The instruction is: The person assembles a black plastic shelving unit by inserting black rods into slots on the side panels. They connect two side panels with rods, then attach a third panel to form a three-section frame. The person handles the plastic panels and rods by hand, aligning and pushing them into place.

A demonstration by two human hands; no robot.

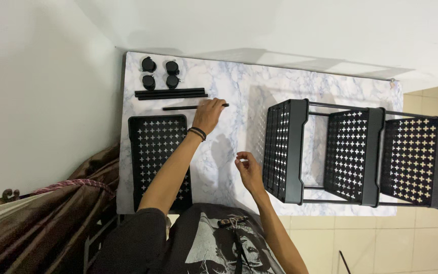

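While the left hand (208,114) closed on a thin black metal rod (183,107) lying on the white marble-patterned table (229,86), right hand (249,170) loosely curled, empty, beside a black perforated three-tier cart frame (356,152), four black caster wheels (160,73) near the rod.

I count: casters (160,73) 4 | loose black rods (171,94) 3 or 4, bundle unclear | loose perforated tray (159,157) 1 | trays on rack (353,152) 3

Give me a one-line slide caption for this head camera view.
Left hand grasps a black rod on the marble table; right hand hovers beside a half-built black rack.
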